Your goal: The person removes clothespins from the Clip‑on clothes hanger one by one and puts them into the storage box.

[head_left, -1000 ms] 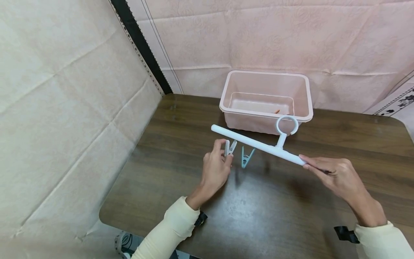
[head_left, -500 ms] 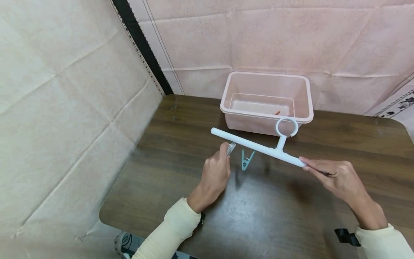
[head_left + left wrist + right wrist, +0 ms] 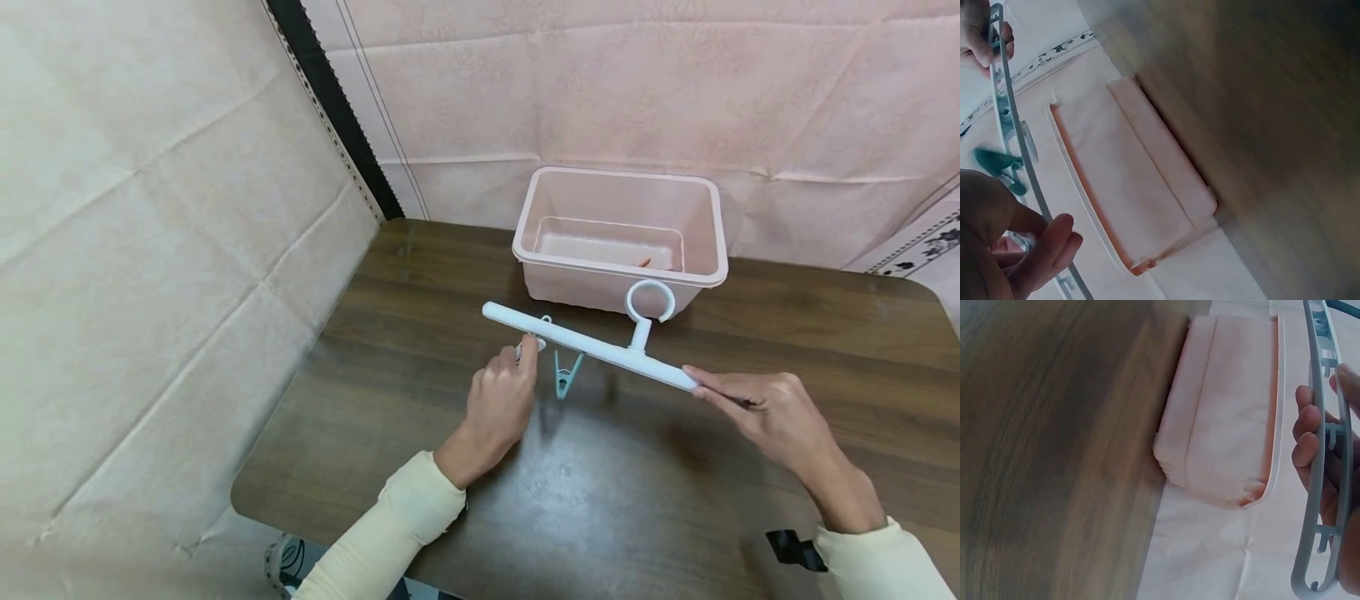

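Note:
A pale blue hanger bar (image 3: pixel 611 352) with an open ring hook (image 3: pixel 630 305) is held above the table at a slant. My right hand (image 3: pixel 780 412) pinches its right end between thumb and fingers; the right wrist view shows the slotted frame of the hanger (image 3: pixel 1317 444) in that grip. Near the bar's left part, my left hand (image 3: pixel 497 404) pinches a pale clothespin (image 3: pixel 541 343), mostly hidden by the fingers. A small pale loop (image 3: pixel 547 319) shows just beyond the bar there. From the bar hangs a teal clothespin (image 3: pixel 562 383), right of the left hand.
A pink plastic bin (image 3: pixel 622 283) stands behind the hanger, against the cloth-covered wall (image 3: pixel 637 92). Inside it lies a small orange-red item (image 3: pixel 644 262). The brown wooden table (image 3: pixel 360 400) spreads below both hands.
My left hand has turned and brought the pale clothespin up against the bar, its fingers now covering most of it. The hanger and right hand have shifted slightly left and down.

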Demonstrator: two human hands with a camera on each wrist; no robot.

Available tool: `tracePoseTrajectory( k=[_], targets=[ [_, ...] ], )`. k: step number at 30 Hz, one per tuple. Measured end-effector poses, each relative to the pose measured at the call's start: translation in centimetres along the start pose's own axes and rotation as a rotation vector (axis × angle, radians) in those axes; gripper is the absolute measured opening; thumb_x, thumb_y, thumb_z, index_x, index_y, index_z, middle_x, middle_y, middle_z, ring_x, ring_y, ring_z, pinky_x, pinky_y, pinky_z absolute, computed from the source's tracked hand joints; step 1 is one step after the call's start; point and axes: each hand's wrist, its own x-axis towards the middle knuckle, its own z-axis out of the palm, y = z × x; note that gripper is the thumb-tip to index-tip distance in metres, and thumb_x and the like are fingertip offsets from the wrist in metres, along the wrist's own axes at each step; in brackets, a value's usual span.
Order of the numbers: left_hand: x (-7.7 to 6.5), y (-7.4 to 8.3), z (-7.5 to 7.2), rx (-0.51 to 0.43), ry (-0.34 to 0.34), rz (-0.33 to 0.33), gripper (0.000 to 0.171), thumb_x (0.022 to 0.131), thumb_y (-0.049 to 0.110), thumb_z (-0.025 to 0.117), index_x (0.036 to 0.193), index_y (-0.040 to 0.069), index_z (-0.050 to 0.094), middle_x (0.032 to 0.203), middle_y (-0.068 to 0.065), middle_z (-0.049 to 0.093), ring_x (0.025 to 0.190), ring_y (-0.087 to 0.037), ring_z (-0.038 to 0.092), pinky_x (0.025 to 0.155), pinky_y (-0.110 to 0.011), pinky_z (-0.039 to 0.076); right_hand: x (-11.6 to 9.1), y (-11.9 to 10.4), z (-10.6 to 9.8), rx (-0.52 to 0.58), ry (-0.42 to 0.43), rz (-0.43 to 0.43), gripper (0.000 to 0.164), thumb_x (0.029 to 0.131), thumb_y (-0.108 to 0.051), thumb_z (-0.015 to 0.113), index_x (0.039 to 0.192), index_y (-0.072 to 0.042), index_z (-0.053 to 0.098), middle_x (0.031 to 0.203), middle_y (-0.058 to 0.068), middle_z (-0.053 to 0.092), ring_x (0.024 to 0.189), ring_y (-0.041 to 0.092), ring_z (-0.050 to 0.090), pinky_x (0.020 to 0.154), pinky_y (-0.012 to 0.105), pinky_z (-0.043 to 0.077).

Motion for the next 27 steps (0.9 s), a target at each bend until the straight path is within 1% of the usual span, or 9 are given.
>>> tracePoseTrajectory(
  k=[1,3,7,10,13,17,20,23,27],
  targets=[
    [0.0,0.0,0.0,-0.012,-0.004,-0.003,0.006,0.096,-0.001,0.052,0.102,0.001,0.053,0.058,-0.004,0.041,0.041,-0.015,0.045,0.034,-0.025,0.038,0.0,0.0,0.0,0.003,0.0,0.002,0.033,0.095,-0.034,0.07,0.108,-0.006,0.079,0.095,0.008,0.075,0.069,-0.005,0.059,0.053,0.011,0.037],
    [0.1,-0.1,0.0,-0.056,-0.008,-0.021,0.011,0.092,-0.005,0.054,0.102,0.001,0.052,0.058,-0.003,0.04,0.042,-0.016,0.046,0.036,-0.026,0.039,0.0,0.0,0.1,0.002,0.008,0.002,0.033,0.095,-0.035,0.069,0.108,-0.005,0.079,0.095,0.008,0.075,0.07,-0.005,0.06,0.054,0.011,0.037],
    [-0.1,-0.3,0.2,-0.128,-0.006,-0.045,0.022,0.087,-0.01,0.059,0.104,0.0,0.05,0.059,-0.004,0.042,0.045,-0.018,0.051,0.038,-0.029,0.044,0.1,0.1,0.2,-0.012,0.025,-0.007,0.041,0.097,-0.042,0.064,0.106,-0.006,0.08,0.095,0.007,0.075,0.079,-0.006,0.064,0.058,0.011,0.04],
    [-0.2,-0.4,0.2,-0.163,-0.009,-0.053,0.022,0.088,-0.009,0.06,0.107,-0.001,0.05,0.061,-0.005,0.047,0.047,-0.019,0.055,0.04,-0.031,0.047,0.2,0.3,0.2,-0.028,0.044,-0.019,0.045,0.097,-0.046,0.061,0.105,-0.006,0.08,0.093,0.008,0.075,0.077,-0.006,0.064,0.059,0.01,0.039],
    [-0.1,-0.4,0.2,-0.197,-0.012,-0.065,0.019,0.091,-0.007,0.058,0.106,-0.001,0.048,0.06,-0.005,0.048,0.047,-0.019,0.056,0.041,-0.032,0.048,0.2,0.4,0.2,-0.045,0.058,-0.022,0.046,0.097,-0.048,0.06,0.103,-0.007,0.08,0.092,0.008,0.076,0.077,-0.006,0.063,0.058,0.009,0.039],
    [-0.3,-0.4,0.1,-0.236,-0.036,-0.089,0.016,0.093,-0.006,0.057,0.102,0.0,0.046,0.058,-0.004,0.045,0.045,-0.019,0.056,0.04,-0.033,0.047,0.1,0.5,0.1,-0.068,0.075,-0.013,0.048,0.097,-0.049,0.06,0.102,-0.007,0.081,0.092,0.008,0.076,0.084,-0.008,0.064,0.06,0.009,0.041],
    [-0.5,-0.4,0.0,-0.259,-0.073,-0.11,0.017,0.094,-0.004,0.059,0.103,0.0,0.046,0.059,-0.005,0.047,0.046,-0.021,0.058,0.04,-0.034,0.047,-0.1,0.6,0.0,-0.069,0.097,0.007,0.044,0.096,-0.046,0.064,0.102,-0.006,0.081,0.092,0.008,0.075,0.086,-0.01,0.063,0.063,0.008,0.043],
    [-0.8,-0.4,0.0,-0.267,-0.104,-0.127,0.017,0.094,-0.003,0.06,0.105,0.0,0.047,0.061,-0.005,0.049,0.048,-0.021,0.06,0.042,-0.035,0.048,-0.3,0.6,-0.1,-0.069,0.109,0.037,0.036,0.094,-0.04,0.069,0.103,-0.007,0.081,0.093,0.008,0.075,0.087,-0.012,0.062,0.064,0.008,0.044],
    [-1.1,-0.5,0.0,-0.26,-0.112,-0.142,0.016,0.094,-0.005,0.058,0.105,-0.001,0.048,0.062,-0.005,0.049,0.048,-0.021,0.059,0.043,-0.035,0.049,-0.4,0.6,-0.3,-0.079,0.1,0.067,0.024,0.09,-0.028,0.077,0.103,-0.008,0.081,0.093,0.007,0.075,0.087,-0.013,0.061,0.063,0.009,0.043]
  ],
)
